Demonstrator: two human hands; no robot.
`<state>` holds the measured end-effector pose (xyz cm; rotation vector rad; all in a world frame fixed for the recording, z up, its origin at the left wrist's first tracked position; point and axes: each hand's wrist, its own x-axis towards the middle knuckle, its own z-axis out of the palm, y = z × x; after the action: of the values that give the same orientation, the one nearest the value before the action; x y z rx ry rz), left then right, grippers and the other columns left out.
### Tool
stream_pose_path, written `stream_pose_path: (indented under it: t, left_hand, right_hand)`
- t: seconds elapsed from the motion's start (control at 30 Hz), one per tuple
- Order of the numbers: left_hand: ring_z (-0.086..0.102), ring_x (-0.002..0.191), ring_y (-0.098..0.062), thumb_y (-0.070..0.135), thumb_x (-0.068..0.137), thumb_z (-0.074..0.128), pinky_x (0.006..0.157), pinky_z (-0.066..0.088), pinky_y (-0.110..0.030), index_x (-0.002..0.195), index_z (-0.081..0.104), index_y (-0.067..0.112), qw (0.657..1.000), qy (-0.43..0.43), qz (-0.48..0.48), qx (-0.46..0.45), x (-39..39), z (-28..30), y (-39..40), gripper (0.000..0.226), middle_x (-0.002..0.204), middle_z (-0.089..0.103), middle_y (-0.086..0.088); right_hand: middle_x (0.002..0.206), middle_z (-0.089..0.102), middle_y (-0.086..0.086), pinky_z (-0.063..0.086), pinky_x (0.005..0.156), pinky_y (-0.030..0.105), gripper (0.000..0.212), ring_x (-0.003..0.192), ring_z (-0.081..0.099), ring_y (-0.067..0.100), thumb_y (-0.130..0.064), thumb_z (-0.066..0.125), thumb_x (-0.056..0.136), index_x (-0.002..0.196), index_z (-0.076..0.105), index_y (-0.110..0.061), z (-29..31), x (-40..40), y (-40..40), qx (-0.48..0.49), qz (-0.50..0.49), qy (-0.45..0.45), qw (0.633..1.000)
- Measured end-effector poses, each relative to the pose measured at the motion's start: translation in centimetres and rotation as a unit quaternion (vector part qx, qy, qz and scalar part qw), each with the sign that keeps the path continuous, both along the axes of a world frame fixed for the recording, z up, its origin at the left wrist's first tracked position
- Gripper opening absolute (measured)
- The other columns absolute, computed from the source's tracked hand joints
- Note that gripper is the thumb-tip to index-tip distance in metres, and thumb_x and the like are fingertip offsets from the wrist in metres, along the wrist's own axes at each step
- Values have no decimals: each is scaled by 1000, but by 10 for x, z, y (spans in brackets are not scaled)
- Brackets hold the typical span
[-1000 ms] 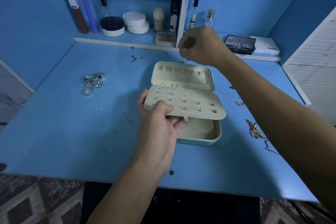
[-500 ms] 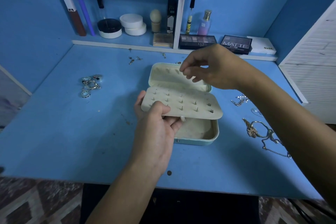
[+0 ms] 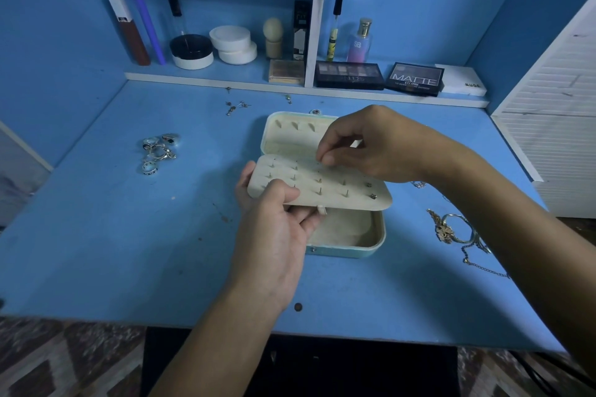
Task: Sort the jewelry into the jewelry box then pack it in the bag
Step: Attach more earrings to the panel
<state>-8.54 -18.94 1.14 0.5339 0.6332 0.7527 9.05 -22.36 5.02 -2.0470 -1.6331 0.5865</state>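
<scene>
The jewelry box [image 3: 348,235] lay open at the centre of the frame on the blue counter [image 3: 96,235], its lid [image 3: 290,138] tipped back toward the shelf and its pale blue base nearest the viewer. A cream earring panel [image 3: 322,187], studded with small pegs, was raised over the base, and two small studs [image 3: 371,190] sat near its right edge. The left hand [image 3: 274,235] held the panel by its left end, thumb curled on top and fingers underneath. The right hand [image 3: 371,145], coming in from the right of the frame, hovered over the panel's far edge with thumb and forefinger pressed together in a pinching grip; whatever was between the fingertips was too small to make out. At the left of the frame, well apart from the box, a cluster of rings [image 3: 158,151] lay on the counter. Toward the upper middle, near the shelf edge, a few loose earrings [image 3: 237,106] were scattered. At the right of the frame, partly hidden by the right forearm, lay a tangle of gold chains [image 3: 458,232] with a bangle among them. Along the shelf [image 3: 193,77] at the top of the frame stood tubes, round white jars [image 3: 232,42], a small perfume bottle [image 3: 359,42] and flat palettes [image 3: 350,74], one printed MATTE
</scene>
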Motion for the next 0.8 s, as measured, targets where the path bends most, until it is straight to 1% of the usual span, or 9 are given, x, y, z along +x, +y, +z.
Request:
stream_pose_path:
  t: [0.13,0.27,0.37,0.5,0.67,0.73,0.8]
  left_hand:
    - [74,94,-25,-6,93,37,92,55,-50,128,44,31,1000,-2,1,2,0,0,-1,52,112,71,-4]
    - [74,92,-25,-6,93,37,93,53,-52,132,41,30,1000,-7,5,-4,0,1,-1,54,114,70,-5]
    - [74,92,-25,-6,93,37,94,53,-52,129,43,31,1000,-5,4,-1,0,0,-1,52,108,72,-3]
    - [74,95,-25,-6,93,37,95,53,-53,123,46,32,1000,0,4,1,0,-1,-1,50,113,72,-4]
    - [73,97,-25,-6,92,37,97,51,-55,128,44,32,1000,-2,7,-5,0,0,-1,52,120,69,-5]
    - [73,98,-26,-7,92,37,98,50,-57,128,44,31,1000,-3,6,-5,0,-1,-1,52,116,70,-5]
    - [73,98,-27,-7,92,37,99,50,-58,128,45,30,1000,-3,5,-6,0,-1,-1,52,112,72,-4]
  right_hand:
    - [84,71,-22,40,72,0,10,85,62,-6,-19,71,91,90,76,-28,0,-1,0,-5,5,-12,1000]
    - [86,71,-22,41,73,1,9,86,62,-6,-21,72,91,89,76,-30,0,-1,1,-9,7,-17,1000]
    - [88,71,-20,44,75,4,9,87,62,-6,-22,72,91,89,76,-30,1,-2,0,-10,7,-15,1000]
    - [89,72,-19,47,79,8,9,87,62,-7,-21,72,91,89,76,-29,1,-4,0,-13,10,-14,1000]
    - [91,71,-17,49,79,14,9,89,61,-2,-22,71,92,90,76,-30,1,-5,1,-9,14,-32,999]
    - [90,71,-18,50,79,13,12,89,62,-4,-22,70,92,89,74,-32,1,-5,1,-14,13,-34,999]
    - [89,71,-19,49,78,10,13,88,62,-6,-22,69,92,88,74,-33,2,-5,1,-15,9,-30,999]
